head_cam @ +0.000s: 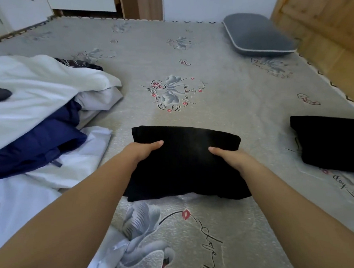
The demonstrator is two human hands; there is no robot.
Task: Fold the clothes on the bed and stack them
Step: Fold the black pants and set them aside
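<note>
Folded black knit garment [186,162] lying flat on grey floral-printed bed cover [222,101], near the front edge, centred between both forearms. Left hand [144,152] gripping the garment's left side: thumb on top pointing right, fingers hidden beneath the cloth. Right hand [230,156] gripping the right side likewise: thumb on top pointing left, fingers tucked under and out of sight. Both bare forearms extended forward, converging on the garment. Second folded black garment [331,142] lying to the right, well apart from the first. Loose pile of white clothes [37,95] with a navy blue garment [36,143] in its folds, heaped at left. Grey cushion with pale piping [257,35] at far right, beside wooden headboard [321,19].
</note>
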